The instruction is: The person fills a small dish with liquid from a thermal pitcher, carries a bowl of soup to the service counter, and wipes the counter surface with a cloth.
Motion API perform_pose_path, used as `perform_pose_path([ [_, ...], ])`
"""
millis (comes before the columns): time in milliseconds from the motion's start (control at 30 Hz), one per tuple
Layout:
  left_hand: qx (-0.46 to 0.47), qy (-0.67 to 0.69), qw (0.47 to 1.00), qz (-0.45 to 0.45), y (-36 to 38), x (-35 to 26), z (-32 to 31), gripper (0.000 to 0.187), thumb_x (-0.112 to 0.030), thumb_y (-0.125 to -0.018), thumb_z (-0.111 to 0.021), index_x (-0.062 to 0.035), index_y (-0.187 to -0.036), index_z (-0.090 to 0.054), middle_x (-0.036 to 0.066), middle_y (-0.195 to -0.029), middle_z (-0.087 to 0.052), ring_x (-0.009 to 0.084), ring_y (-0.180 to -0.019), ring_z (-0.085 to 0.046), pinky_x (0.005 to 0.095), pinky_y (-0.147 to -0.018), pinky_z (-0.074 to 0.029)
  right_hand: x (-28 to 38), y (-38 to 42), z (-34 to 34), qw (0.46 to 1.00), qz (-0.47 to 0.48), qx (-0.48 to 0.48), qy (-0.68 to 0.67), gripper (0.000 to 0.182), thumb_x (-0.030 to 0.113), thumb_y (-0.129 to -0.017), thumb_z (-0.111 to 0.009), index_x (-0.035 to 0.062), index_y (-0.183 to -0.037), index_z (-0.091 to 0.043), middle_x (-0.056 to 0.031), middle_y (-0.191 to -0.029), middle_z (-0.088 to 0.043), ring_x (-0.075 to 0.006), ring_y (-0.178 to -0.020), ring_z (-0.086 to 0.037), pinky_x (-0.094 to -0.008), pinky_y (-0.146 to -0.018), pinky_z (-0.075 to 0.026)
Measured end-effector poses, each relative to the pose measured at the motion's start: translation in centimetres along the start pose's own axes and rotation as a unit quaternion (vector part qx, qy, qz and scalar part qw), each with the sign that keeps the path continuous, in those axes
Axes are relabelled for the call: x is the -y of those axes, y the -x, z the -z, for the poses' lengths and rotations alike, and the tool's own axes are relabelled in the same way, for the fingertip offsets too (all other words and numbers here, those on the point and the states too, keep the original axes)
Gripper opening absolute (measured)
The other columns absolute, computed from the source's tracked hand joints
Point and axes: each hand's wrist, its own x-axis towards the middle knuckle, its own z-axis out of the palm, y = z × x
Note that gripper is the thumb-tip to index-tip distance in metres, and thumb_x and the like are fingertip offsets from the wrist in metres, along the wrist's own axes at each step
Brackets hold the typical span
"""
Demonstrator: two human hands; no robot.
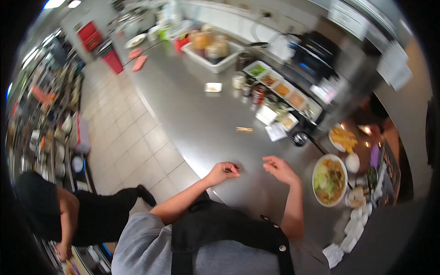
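- Plainly, both hands rest on the steel surface [192, 119], close together but apart.
- Left hand [223, 172] is curled into a loose fist, knuckles on the surface; whether anything sits inside it cannot be told.
- Right hand [279, 168] lies relaxed with fingers slack, gripping nothing.
- Nearest dish is a white plate of noodles [328, 179], just to the right of the right hand, not touched.
- Beyond it stands a plate of fried strips [343, 139] and a small white cup [352, 162].
- Farther up the surface runs a row of condiment tubs [282, 89], and a small stick-like item [244, 129] lies alone.
- Another person in black [68, 215] bends at the lower left, on the tiled floor [133, 137].
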Motion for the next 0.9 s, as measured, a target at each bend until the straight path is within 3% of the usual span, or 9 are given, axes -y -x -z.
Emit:
perform_pose_path([
  [67,-0.042,-0.007,0.999,0.019,2.6,0.0,1.8,0.024,-0.023,-0.094,-0.068,-0.0062,-0.11,-0.072,0.01,-0.12,-0.067,0.0139,-0.101,-0.063,0.0289,-0.092,-0.049,2.1,-5.3,-0.2,0.997,0.068,0.03,-0.008,0.047,0.027,-0.091,-0.07,0.0046,-0.13,-0.058,-0.0114,-0.104,-0.069,-0.0177,-0.095,-0.063,-0.0324,-0.082,-0.051],
  [100,-0.065,0.072,0.995,-0.011,2.1,2.5,0.4,0.024,-0.023,-0.094,-0.068,-0.0062,-0.11,-0.072,0.01,-0.12,-0.067,0.0139,-0.101,-0.063,0.0289,-0.092,-0.049,4.3,-6.8,1.5,0.996,0.045,0.046,0.066,0.047,0.026,-0.092,-0.069,0.0023,-0.13,-0.057,-0.0101,-0.107,-0.067,-0.0168,-0.091,-0.063,-0.0318,-0.081,-0.051],
  [233,-0.209,0.048,0.97,0.114,11.6,1.2,12.2,0.027,-0.021,-0.097,-0.064,-0.0059,-0.119,-0.068,0.007,-0.118,-0.068,0.0125,-0.096,-0.063,0.0296,-0.089,-0.051,10.1,-22.5,-6.4,0.971,0.196,-0.005,0.138,0.057,0.03,-0.087,-0.073,0.0016,-0.132,-0.055,-0.0172,-0.129,-0.055,-0.0248,-0.105,-0.061,-0.0362,-0.091,-0.05],
  [333,-0.294,0.047,0.95,0.095,16.0,4.5,15.5,0.044,-0.019,-0.095,-0.066,-0.0081,-0.136,-0.056,0.008,-0.12,-0.067,0.0127,-0.098,-0.063,0.0294,-0.089,-0.051,11.0,-32.6,-7.3,0.96,0.191,-0.079,0.188,0.086,0.034,-0.077,-0.08,0.0008,-0.144,-0.039,-0.0243,-0.142,-0.043,-0.0369,-0.132,-0.042,-0.0425,-0.111,-0.035],
  [467,-0.366,0.035,0.923,0.113,20.7,7.7,18.8,0.044,-0.016,-0.093,-0.066,-0.0084,-0.136,-0.056,0.01,-0.12,-0.067,0.0141,-0.098,-0.063,0.031,-0.09,-0.052,9.4,-44.1,-5.0,0.913,0.196,-0.223,0.281,0.118,0.033,-0.063,-0.089,-0.0039,-0.151,-0.02,-0.0267,-0.155,-0.026,-0.0394,-0.144,-0.023,-0.0447,-0.12,-0.02],
  [767,-0.504,0.085,0.843,0.168,29.9,9.9,25.5,0.044,-0.013,-0.091,-0.068,-0.0081,-0.134,-0.058,0.01,-0.117,-0.068,0.0158,-0.1,-0.064,0.0322,-0.09,-0.052,12.6,-51.0,-4.5,0.943,-0.037,-0.212,0.253,0.134,0.027,-0.056,-0.094,0.0244,-0.157,-0.006,-0.0292,-0.156,-0.021,-0.0425,-0.144,-0.025,-0.0488,-0.116,-0.03],
  [833,-0.515,0.093,0.836,0.166,30.0,10.7,26.6,0.044,-0.013,-0.092,-0.067,-0.0077,-0.134,-0.058,0.01,-0.118,-0.068,0.016,-0.101,-0.064,0.032,-0.09,-0.052,12.3,-53.0,-3.4,0.933,-0.042,-0.172,0.315,0.13,0.025,-0.055,-0.093,0.0232,-0.157,-0.012,-0.029,-0.156,-0.02,-0.0431,-0.143,-0.025,-0.0475,-0.116,-0.03],
  [867,-0.524,0.092,0.83,0.168,30.3,10.7,27.5,0.044,-0.013,-0.092,-0.067,-0.0077,-0.134,-0.058,0.01,-0.118,-0.068,0.016,-0.101,-0.064,0.032,-0.09,-0.052,12.9,-53.3,-3.6,0.937,-0.048,-0.16,0.307,0.119,0.023,-0.054,-0.093,0.0195,-0.153,-0.027,-0.028,-0.15,-0.031,-0.0434,-0.137,-0.035,-0.0498,-0.111,-0.037],
  [900,-0.535,0.099,0.823,0.163,30.2,10.7,28.0,0.043,-0.013,-0.091,-0.067,-0.0073,-0.133,-0.058,0.01,-0.118,-0.068,0.0159,-0.101,-0.065,0.0319,-0.09,-0.052,12.5,-54.6,-3.3,0.933,-0.058,-0.14,0.326,0.105,0.019,-0.053,-0.092,0.0141,-0.145,-0.041,-0.0253,-0.137,-0.044,-0.0399,-0.119,-0.053,-0.0508,-0.09,-0.053],
])
